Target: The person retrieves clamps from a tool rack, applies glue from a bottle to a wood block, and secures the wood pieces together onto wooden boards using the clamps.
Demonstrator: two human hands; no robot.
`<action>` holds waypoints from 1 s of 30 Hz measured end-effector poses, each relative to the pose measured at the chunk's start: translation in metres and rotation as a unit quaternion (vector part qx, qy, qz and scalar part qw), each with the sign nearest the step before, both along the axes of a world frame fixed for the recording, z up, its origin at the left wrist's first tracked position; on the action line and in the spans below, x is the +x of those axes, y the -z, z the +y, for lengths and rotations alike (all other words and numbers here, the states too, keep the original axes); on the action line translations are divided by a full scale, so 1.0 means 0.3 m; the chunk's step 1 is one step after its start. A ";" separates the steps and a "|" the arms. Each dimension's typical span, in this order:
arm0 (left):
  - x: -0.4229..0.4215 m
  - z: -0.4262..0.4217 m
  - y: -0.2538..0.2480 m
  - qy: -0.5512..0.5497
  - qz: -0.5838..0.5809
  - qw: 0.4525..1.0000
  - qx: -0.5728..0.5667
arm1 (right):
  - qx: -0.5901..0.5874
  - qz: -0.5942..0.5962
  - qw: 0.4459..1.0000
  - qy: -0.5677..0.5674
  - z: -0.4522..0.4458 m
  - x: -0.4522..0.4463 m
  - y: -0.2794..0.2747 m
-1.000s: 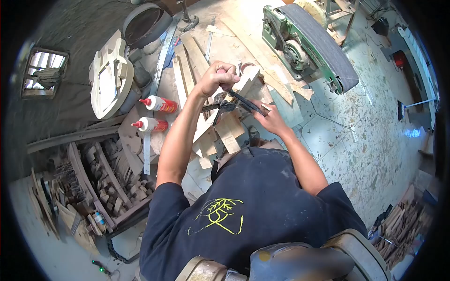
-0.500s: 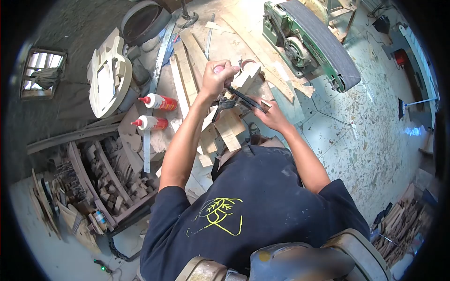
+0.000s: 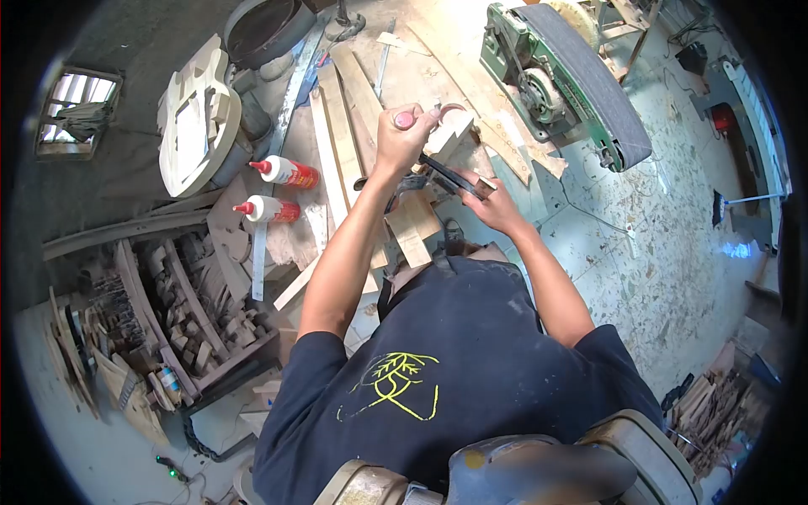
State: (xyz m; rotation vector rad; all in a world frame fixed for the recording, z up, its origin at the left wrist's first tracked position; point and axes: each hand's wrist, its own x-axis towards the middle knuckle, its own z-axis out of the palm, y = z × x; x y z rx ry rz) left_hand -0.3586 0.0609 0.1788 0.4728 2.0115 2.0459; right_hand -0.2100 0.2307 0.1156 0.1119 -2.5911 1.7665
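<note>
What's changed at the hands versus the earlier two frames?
Left hand has turned at the wrist: its thumb now points up and away, and more of the pink handle end shows. No visible release or new grasp: left stays on the handle, right hand on the dark bar. Red-and-white bottles and green sander unmoved, bar a slight camera shift.

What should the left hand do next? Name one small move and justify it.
Probably give the round pink-ended handle a slight turn: the left hand is wrapped around it, while the right hand holds the straight black metal bar.
</note>
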 end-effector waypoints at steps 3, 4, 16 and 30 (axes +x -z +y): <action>-0.017 -0.016 -0.010 0.050 0.008 0.999 0.013 | 0.017 0.030 0.999 -0.011 0.020 -0.021 0.039; -0.029 -0.027 -0.008 0.069 -0.005 0.997 0.016 | 0.022 0.028 0.999 -0.014 0.024 -0.030 0.029; -0.007 -0.006 0.003 -0.058 -0.027 0.998 0.014 | 0.028 -0.002 0.999 -0.025 0.029 -0.062 0.028; -0.113 -0.074 0.001 0.193 -0.119 0.971 0.069 | 0.048 -0.037 0.997 -0.053 0.038 -0.070 -0.040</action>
